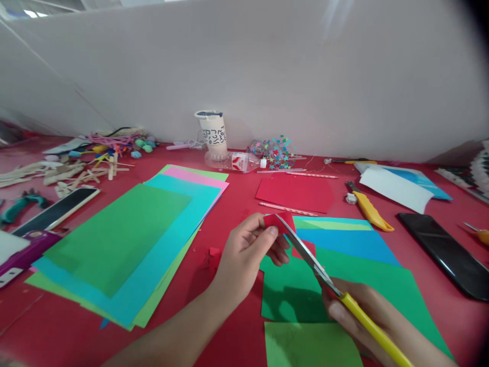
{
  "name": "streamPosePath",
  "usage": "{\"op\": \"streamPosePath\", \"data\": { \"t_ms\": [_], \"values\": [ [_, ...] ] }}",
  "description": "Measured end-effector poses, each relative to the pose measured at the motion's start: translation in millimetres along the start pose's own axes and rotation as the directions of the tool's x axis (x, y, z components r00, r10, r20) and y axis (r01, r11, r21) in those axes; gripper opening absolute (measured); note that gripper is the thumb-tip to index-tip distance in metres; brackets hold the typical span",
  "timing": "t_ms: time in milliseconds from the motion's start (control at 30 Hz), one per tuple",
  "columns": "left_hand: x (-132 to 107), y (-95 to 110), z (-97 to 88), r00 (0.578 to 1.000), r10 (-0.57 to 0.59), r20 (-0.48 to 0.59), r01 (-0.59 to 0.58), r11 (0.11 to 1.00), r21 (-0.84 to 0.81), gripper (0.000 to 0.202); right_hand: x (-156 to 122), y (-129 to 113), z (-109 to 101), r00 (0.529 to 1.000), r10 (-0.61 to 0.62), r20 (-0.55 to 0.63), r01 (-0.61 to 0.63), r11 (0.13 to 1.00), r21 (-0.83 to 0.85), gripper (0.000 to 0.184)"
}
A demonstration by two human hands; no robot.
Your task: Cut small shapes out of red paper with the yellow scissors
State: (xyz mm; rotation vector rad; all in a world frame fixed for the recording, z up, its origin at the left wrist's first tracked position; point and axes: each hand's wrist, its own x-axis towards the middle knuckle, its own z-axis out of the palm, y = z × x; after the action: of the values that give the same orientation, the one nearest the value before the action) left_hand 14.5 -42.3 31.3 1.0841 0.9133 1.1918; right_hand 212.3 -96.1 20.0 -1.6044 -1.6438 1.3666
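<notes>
Left hand [244, 250]: raised above the near middle of the red table [229, 334], thumb pressed against curled fingers, a narrow pinch on the held paper.

Held paper [271, 222]: one small red piece, off the table, at the left hand's fingertips; its right part lies against the scissors.

Right hand [353, 308]: near right, wrapped around the scissors [319, 270], which have yellow handles and metal blades. The blades point far and left, tips over the held paper; how far they stand parted cannot be told.

Step in hand, as judged: trimming the held paper. The next stroke seems to call for a steady pinch, fingertips clear of the blades, and the blades lined up with the intended edge.

Loose red piece [305, 248]: just right of the left hand, beneath the blades, on the coloured sheets.

Green sheet [367, 280]: under the scissors, with a blue sheet [344, 244] on its far side and a light green sheet [305, 344] on its near side.

Red scraps [214, 259]: just left of the left hand.

Red sheet [294, 191]: flat, beyond the hands, a striped stick [288, 209] along its near edge.

Yellow cutter [372, 209]: far right, between the red sheet and a black phone [445, 252].
</notes>
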Motion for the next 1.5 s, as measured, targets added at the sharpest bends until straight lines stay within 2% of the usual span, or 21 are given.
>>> {"op": "streamPosePath", "data": {
  "t_ms": [267, 467, 600, 733, 933, 1067, 1300, 1500],
  "values": [
    [1, 0, -1.0, 1.000, -0.002, 0.013, 0.002, 1.000, -0.011, 0.013, -1, -2, 1, 0.999, 0.039, -0.037, -0.040, 0.998, -0.039, 0.068],
    [1, 1, -3.0, 1.000, -0.008, 0.012, 0.007, 1.000, 0.024, 0.014, 0, 12, -1, 0.988, -0.026, -0.155, -0.002, 0.984, -0.176, 0.063],
    [1, 3, -3.3, 1.000, -0.025, 0.005, 0.025, 0.999, 0.039, 0.015, 2, 11, -8, 0.988, -0.098, -0.119, 0.051, 0.936, -0.347, 0.063],
    [1, 4, -3.3, 1.000, -0.026, 0.010, 0.026, 0.999, 0.042, 0.015, 2, 7, -11, 0.991, -0.131, -0.039, 0.098, 0.882, -0.462, 0.072],
    [0, 2, -3.5, 1.000, -0.015, 0.009, 0.014, 0.999, 0.051, 0.015, 0, 10, -10, 0.987, -0.126, -0.094, 0.070, 0.885, -0.460, 0.071],
    [0, 3, -3.7, 1.000, -0.013, 0.010, 0.012, 0.998, 0.056, 0.015, 1, 11, -11, 0.986, -0.152, -0.073, 0.099, 0.871, -0.480, 0.071],
    [0, 4, -3.2, 1.000, -0.010, 0.006, 0.010, 0.999, 0.050, 0.015, 3, 8, -8, 0.992, -0.093, -0.088, 0.041, 0.883, -0.468, 0.087],
    [1, 3, -3.5, 1.000, -0.010, 0.009, 0.010, 0.999, 0.032, 0.015, 4, 21, -7, 0.985, -0.125, -0.121, 0.067, 0.914, -0.401, 0.072]
  ]
}}
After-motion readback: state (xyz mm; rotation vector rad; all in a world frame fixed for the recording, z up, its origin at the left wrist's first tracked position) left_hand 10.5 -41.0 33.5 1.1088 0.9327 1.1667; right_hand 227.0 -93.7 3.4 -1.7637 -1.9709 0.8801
